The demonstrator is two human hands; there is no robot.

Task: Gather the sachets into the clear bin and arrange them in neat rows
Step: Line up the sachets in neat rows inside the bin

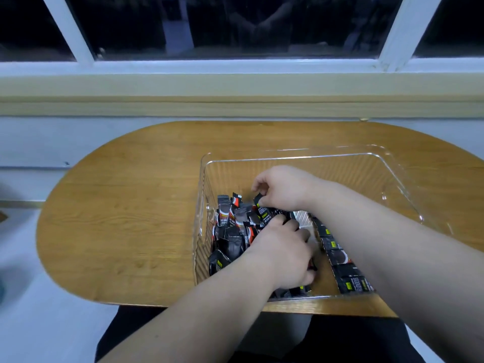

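A clear plastic bin (340,155) stands on the right half of the wooden table. Several black sachets (230,231) with red and white print stand bunched against the bin's left wall. A row of flat sachets (340,260) lies along the bin floor under my right forearm. My left hand (282,255) reaches into the bin with its fingers curled round sachets near the front. My right hand (280,188) is above the bunch and pinches the top of one black sachet (262,209). The far and right parts of the bin hold nothing.
The oval wooden table (131,205) sits against a wall below a window sill (235,87). Its left half is bare wood. The bin's front wall sits close to the table's near edge, above my dark-clothed lap (340,341).
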